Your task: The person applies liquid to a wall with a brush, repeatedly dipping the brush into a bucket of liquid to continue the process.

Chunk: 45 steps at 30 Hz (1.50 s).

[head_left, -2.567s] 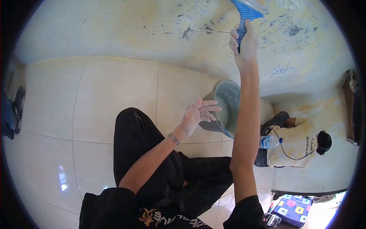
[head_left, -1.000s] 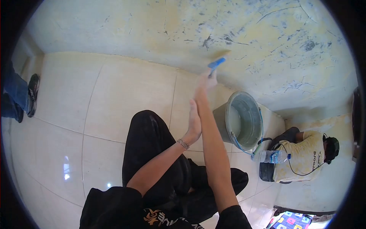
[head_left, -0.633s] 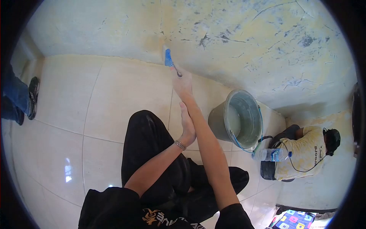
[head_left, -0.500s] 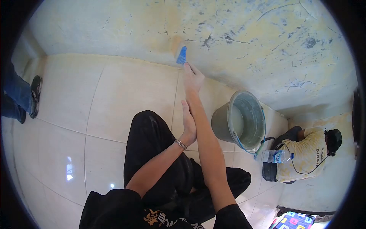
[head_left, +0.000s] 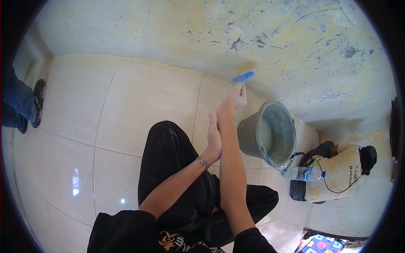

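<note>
My right hand [head_left: 233, 96] is closed around a blue brush [head_left: 243, 76], whose blurred tan end meets the low part of the worn wall [head_left: 198, 42]. That hand is pale, as if dusted, and slightly smeared by motion. Against the inner side of my right forearm lies my left hand [head_left: 214, 141], fingers stretched out and holding nothing; part of it is hidden by the arm. A grey bucket [head_left: 247, 135] with pale liquid inside stands to the right of my right forearm, its blue handle hanging down the side.
A plastic water bottle [head_left: 304, 173] shows just beyond the bucket. Another person [head_left: 337, 173] sits by the wall at right. At far left are a second person's legs and dark shoes [head_left: 39, 103]. Pale tiles [head_left: 139, 97] cover the floor; colourful fabric [head_left: 322, 244] lies lower right.
My right hand has swept the brush to the right and a little down along the wall, toward the bucket. My left hand has shifted slightly right with the forearm.
</note>
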Available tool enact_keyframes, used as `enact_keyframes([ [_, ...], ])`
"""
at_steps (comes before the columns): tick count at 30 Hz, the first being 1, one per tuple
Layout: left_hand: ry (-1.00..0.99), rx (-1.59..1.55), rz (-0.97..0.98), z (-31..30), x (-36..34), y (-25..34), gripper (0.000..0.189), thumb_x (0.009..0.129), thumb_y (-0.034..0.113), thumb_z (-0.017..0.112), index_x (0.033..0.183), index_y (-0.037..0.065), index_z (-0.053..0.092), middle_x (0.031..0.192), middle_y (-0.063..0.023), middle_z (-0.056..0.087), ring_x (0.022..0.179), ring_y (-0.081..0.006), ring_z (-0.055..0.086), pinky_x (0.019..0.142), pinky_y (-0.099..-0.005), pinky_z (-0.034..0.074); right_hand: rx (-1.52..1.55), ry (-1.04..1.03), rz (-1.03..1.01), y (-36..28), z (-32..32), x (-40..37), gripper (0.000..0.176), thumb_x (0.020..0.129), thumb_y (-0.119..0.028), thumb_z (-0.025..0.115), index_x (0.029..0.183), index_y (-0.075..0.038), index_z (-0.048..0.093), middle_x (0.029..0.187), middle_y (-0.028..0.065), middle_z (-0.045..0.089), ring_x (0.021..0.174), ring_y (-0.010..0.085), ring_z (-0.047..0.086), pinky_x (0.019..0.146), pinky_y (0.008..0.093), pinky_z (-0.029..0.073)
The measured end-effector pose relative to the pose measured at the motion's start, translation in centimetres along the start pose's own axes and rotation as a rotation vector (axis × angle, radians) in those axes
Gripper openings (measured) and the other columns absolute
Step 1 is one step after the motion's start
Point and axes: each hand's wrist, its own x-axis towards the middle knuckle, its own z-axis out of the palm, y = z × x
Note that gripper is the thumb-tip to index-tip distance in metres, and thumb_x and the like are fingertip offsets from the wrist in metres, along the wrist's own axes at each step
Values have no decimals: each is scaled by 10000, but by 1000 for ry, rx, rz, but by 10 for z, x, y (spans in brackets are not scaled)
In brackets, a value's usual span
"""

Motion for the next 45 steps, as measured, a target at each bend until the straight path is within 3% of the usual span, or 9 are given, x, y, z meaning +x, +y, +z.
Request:
enact_keyframes([
  [3,-101,66,-23,-8,12,-10,716,920,609,229,1289,21,402,1095,-62,558,975,-132,524,870,-258,420,-42,6,-4,-4,-2,11,314,886,-133,525,1130,55,584,935,85,646,829,153,571,739,271,431],
  [9,-65,13,64,5,0,-20,721,929,595,218,1332,13,350,1221,-59,475,1074,-131,462,943,-250,365,-234,-312,-53,28,-9,19,328,881,-151,545,1151,31,583,873,87,655,761,109,549,678,267,438],
  [13,-87,63,88,2,-2,-32,708,927,596,232,1322,23,360,1178,-57,493,1050,-132,475,923,-251,379,-765,-692,11,-15,-24,-3,316,868,-168,578,1115,29,602,899,135,666,763,116,567,690,261,448],
  [16,-50,-1,109,0,-1,-30,656,914,614,254,1221,63,435,1008,-35,539,894,-122,522,788,-253,435,-549,-889,-309,-11,-14,-23,331,872,-182,579,1119,37,594,847,128,660,723,123,558,653,268,445],
  [21,-39,-31,73,4,-15,12,565,910,611,290,1056,117,522,819,11,542,709,-83,529,597,-238,455,-316,-515,-279,-5,10,-33,311,876,-184,576,1076,53,599,790,99,618,669,137,517,617,296,426],
  [31,-81,114,67,4,4,-5,590,932,574,273,1052,62,540,847,-18,569,737,-102,542,647,-242,460,-85,208,-505,-7,9,17,289,910,-188,472,1009,49,605,726,134,614,619,204,530,578,359,399],
  [34,-90,119,110,11,5,-6,572,932,579,248,1009,88,531,765,-8,543,659,-101,530,598,-242,460,-340,-93,-591,-12,18,7,303,900,-207,487,994,56,607,620,122,545,540,185,464,527,350,361],
  [37,-184,116,107,2,3,-3,604,934,581,204,991,73,525,773,-24,546,689,-113,537,633,-253,463,-419,-270,-392,-37,15,-17,324,893,-178,500,1119,45,566,617,155,524,552,220,472,550,384,379],
  [45,-159,143,90,14,-14,-7,632,921,605,162,956,81,513,767,-25,555,681,-130,549,635,-265,469,-502,-875,-617,-34,0,-26,256,882,-189,539,1023,8,621,582,160,457,505,176,392,505,349,352],
])
